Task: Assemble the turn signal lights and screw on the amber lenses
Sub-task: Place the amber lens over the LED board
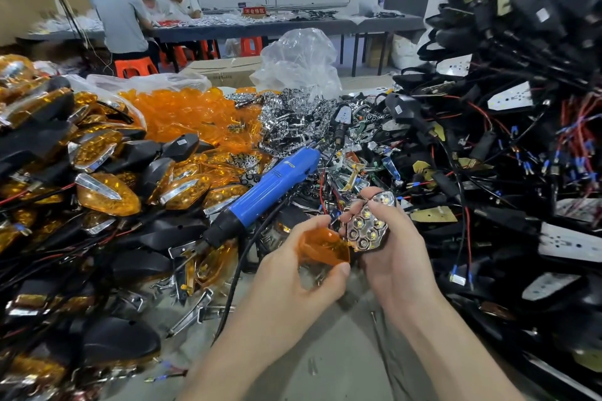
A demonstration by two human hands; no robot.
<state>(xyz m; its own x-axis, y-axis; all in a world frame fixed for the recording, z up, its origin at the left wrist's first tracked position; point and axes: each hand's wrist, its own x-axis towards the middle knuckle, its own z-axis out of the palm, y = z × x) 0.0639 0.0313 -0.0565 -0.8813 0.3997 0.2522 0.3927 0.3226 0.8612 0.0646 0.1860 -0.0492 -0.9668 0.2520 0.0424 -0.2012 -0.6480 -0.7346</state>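
Heaped parts crowd a grey bench (342, 355) in a workshop, with people seated at a long table far beyond. The left hand (293, 277) pinches a clear amber plastic lens (322, 249) between thumb and curled fingers. The right hand (400, 257) is wrapped round a black turn signal housing with a chrome honeycomb reflector (368, 228) facing up. The lens sits just left of the housing, edges touching or very nearly, and is not yet seated over it.

This unit looks partway done. The reflector appears fitted, though fingers hide its seating, and fitting and screwing the lens remain. A blue electric screwdriver (270, 185) lies untouched just beyond the left hand, its cable running past that wrist.

Farther left of that hand is a pile of finished amber-lensed lights (107, 195), so many are done. Beyond the hands lie loose orange lenses (182, 114) and spare chrome reflectors (293, 117). Right of the right hand, a tall tangle of black wired housings (521, 127) waits, crowding that forearm.
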